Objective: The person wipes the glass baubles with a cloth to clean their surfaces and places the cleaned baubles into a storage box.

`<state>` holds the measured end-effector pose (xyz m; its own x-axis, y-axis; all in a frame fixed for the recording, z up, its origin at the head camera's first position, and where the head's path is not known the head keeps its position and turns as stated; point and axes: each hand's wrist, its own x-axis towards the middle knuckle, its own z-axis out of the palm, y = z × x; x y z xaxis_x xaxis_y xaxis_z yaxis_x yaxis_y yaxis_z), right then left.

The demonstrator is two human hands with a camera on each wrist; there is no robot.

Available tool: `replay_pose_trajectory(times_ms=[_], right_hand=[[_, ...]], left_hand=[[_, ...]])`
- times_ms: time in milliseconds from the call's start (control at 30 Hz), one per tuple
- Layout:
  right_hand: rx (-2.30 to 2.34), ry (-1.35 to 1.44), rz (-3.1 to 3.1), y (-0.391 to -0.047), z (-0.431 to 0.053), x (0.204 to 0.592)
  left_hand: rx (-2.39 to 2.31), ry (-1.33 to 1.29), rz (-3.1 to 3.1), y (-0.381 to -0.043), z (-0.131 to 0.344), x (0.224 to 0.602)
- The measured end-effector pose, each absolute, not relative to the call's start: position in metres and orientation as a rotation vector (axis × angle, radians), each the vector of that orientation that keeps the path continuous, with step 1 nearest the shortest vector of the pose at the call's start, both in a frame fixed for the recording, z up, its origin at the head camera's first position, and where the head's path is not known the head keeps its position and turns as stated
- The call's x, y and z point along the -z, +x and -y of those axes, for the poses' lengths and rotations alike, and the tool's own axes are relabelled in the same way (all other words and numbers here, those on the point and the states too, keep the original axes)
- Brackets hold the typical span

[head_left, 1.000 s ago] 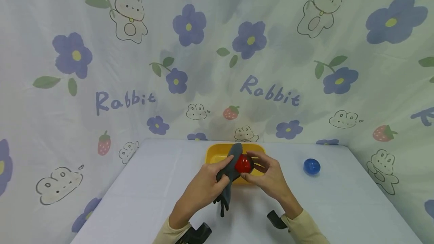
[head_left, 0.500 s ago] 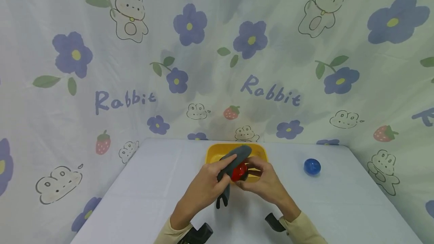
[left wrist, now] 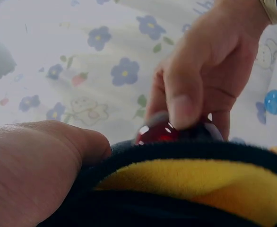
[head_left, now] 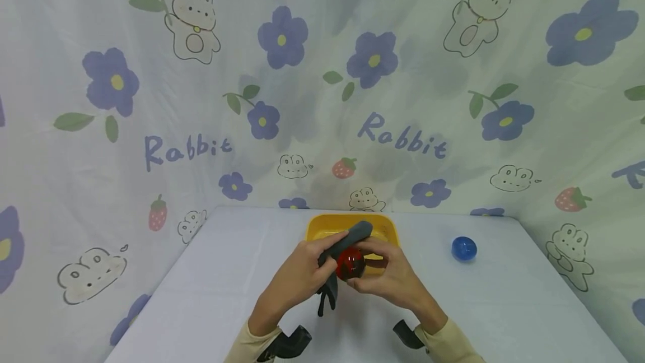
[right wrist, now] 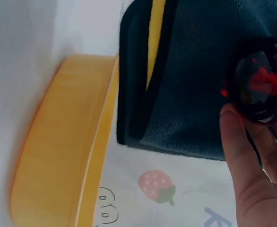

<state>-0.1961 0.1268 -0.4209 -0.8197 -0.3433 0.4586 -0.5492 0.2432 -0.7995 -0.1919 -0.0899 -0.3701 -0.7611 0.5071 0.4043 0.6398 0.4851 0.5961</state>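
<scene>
While the left hand [head_left: 297, 276] pinches the dark cloth [head_left: 360, 231], the right hand [head_left: 393, 274] holds the red ball [head_left: 350, 264] just right of the left; being glossy, the ball could slip toward the yellow tray [head_left: 322, 227] beyond both hands.

In front of me, a white table [head_left: 201, 284] runs back to a pale fabric backdrop [head_left: 312, 122] printed with purple-blue flowers [head_left: 372, 69], line-drawn rabbits [head_left: 196, 21], pinkish-red strawberries [head_left: 344, 168] and the word "Rabbit" [head_left: 187, 150]. A yellow tray [head_left: 322, 227] with rounded corners sits near the table's far edge, around the middle. To my right, well apart from the tray, rests a glossy blue ball [head_left: 464, 249].
</scene>
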Motion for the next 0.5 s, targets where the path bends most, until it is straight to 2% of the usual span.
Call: replay_pose_trajectory(times_ms=[500], right_hand=[[-1.596,0.779,2.065,-0.1979,-0.1288,0.4213]], left_hand=[[1.201,-0.945,2.609,-0.1965,0.0903,0.3706]])
